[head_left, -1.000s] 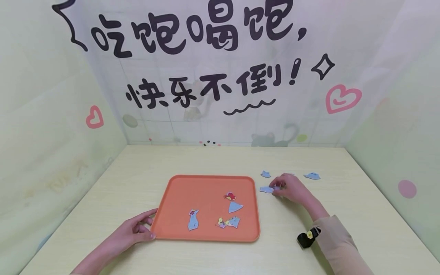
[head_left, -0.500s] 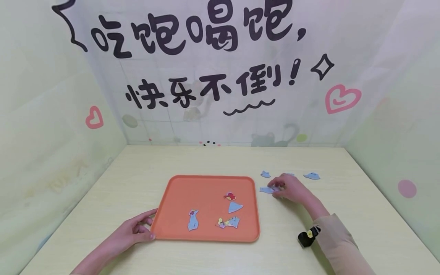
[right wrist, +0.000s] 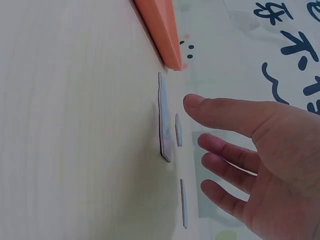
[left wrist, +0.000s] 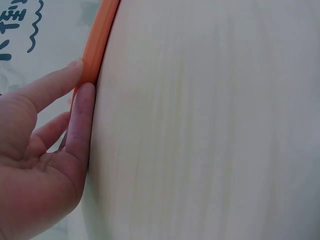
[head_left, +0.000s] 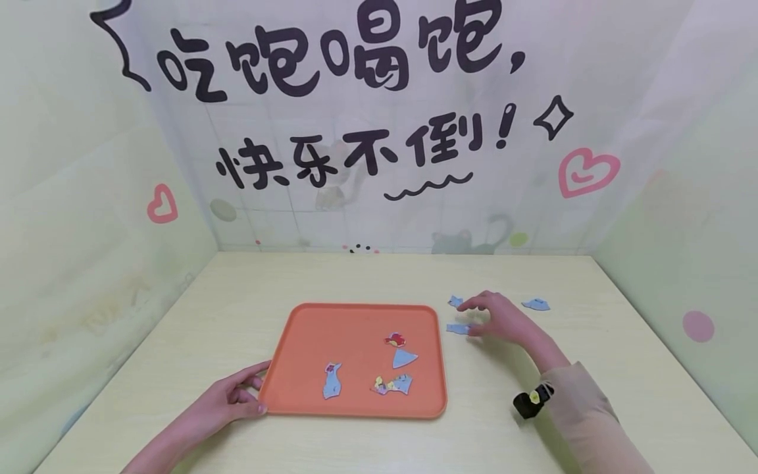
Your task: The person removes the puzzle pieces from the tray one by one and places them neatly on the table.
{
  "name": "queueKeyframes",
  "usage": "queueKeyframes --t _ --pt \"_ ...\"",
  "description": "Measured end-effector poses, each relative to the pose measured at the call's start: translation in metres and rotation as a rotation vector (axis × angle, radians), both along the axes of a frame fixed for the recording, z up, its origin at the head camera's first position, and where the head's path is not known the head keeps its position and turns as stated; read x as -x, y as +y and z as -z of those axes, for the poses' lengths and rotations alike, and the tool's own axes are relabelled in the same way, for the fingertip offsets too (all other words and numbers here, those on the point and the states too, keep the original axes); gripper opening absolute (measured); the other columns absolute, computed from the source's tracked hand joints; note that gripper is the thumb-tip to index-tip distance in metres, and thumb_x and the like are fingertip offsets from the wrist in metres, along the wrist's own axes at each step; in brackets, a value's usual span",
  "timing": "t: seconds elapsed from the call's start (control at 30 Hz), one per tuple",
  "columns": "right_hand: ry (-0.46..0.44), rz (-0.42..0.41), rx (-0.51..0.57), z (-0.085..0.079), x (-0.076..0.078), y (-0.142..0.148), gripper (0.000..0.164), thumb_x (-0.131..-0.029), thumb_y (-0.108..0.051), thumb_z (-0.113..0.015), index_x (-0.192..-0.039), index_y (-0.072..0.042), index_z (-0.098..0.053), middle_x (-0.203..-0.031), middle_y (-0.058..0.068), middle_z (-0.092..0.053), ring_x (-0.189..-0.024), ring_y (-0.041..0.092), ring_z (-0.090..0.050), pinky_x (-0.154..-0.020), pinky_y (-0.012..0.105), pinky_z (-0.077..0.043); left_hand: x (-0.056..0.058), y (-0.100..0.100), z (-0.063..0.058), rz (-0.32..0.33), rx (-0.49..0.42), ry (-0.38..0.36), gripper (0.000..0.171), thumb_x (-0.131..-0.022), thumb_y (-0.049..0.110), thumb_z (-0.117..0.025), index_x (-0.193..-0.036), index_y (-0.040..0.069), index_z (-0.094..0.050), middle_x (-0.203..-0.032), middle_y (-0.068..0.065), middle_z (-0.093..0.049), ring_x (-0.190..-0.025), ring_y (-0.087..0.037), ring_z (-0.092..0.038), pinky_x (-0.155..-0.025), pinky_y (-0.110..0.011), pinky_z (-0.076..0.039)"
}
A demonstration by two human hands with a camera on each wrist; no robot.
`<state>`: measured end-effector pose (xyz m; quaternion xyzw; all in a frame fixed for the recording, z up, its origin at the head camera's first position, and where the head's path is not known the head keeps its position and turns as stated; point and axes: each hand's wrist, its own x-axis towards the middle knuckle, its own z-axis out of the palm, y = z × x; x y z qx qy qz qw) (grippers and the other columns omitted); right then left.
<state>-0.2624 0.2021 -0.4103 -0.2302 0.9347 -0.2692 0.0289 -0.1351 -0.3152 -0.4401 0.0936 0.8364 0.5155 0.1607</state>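
At the near left corner of the orange tray [head_left: 349,415], my left hand [head_left: 227,398] holds the rim between thumb and fingers. In the left wrist view its fingertips lie right at the tray's orange edge [left wrist: 100,45]. My right hand [head_left: 503,319] is over the table right of the tray, its fingers spread and holding nothing. Close under its thumb lies a long light-blue puzzle piece [head_left: 456,328]. The right wrist view shows this long piece [right wrist: 164,120] flat on the table, apart from the fingertips. A small blue piece [head_left: 454,301] lies just beyond the index finger.
Another blue piece [head_left: 535,303] lies farther right. On the tray are a blue piece with a red patch [head_left: 332,382], a red piece [head_left: 395,340], a blue triangular piece [head_left: 404,358] and a yellow-and-blue piece [head_left: 392,384]. Fabric walls enclose the table's back and sides.
My right hand has let go of the long blue piece; its fingers have lifted and spread, and now hide a piece behind them. The left hand has stayed at the tray.
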Motion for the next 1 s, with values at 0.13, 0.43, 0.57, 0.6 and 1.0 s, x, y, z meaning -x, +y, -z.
queueKeyframes --t 0.13,0.43,0.57,0.6,1.0 --pt "0.011 -0.014 0.017 -0.004 0.002 -0.003 0.04 -0.084 -0.011 -0.076 -0.123 -0.009 -0.068 -0.123 0.016 -0.062 -0.119 0.039 -0.055 -0.102 0.055 -0.044 0.0 0.0 0.0 -0.002 0.003 0.001 0.082 -0.089 0.017 -0.072 -0.154 -0.003 -0.025 -0.124 -0.019 -0.052 -0.086 -0.006 -0.064 -0.078 -0.019 -0.048" --pt "0.001 -0.022 -0.004 -0.016 0.008 -0.021 0.041 -0.084 -0.013 -0.078 -0.123 -0.01 -0.069 -0.125 0.017 -0.063 -0.119 0.038 -0.055 -0.102 0.054 -0.044 0.0 -0.001 0.002 -0.005 -0.001 -0.003 0.084 -0.088 0.017 -0.074 -0.154 -0.003 -0.025 -0.123 -0.019 -0.052 -0.085 -0.006 -0.064 -0.078 -0.019 -0.048" --pt "0.007 -0.04 0.003 -0.02 0.009 -0.032 0.041 -0.084 -0.012 -0.077 -0.124 -0.01 -0.068 -0.125 0.016 -0.063 -0.118 0.037 -0.055 -0.101 0.053 -0.045 0.0 -0.001 0.002 0.0 -0.002 0.008 0.083 -0.088 0.016 -0.073 -0.154 -0.003 -0.026 -0.123 -0.019 -0.052 -0.085 -0.006 -0.064 -0.078 -0.019 -0.048" --pt "0.011 -0.048 0.004 -0.021 0.009 -0.035 0.041 -0.085 -0.013 -0.077 -0.125 -0.01 -0.068 -0.125 0.016 -0.063 -0.118 0.037 -0.055 -0.1 0.054 -0.045 0.0 -0.001 0.002 0.001 -0.002 0.011 0.083 -0.088 0.016 -0.073 -0.154 -0.003 -0.026 -0.123 -0.019 -0.052 -0.085 -0.006 -0.064 -0.078 -0.019 -0.048" --pt "0.014 -0.09 0.052 -0.025 0.016 -0.076 0.039 -0.085 -0.012 -0.077 -0.124 -0.011 -0.069 -0.126 0.011 -0.064 -0.12 0.035 -0.054 -0.101 0.051 -0.047 0.0 -0.001 0.001 -0.001 -0.005 0.008 0.084 -0.088 0.016 -0.073 -0.154 -0.003 -0.025 -0.123 -0.02 -0.052 -0.085 -0.006 -0.063 -0.078 -0.019 -0.049"
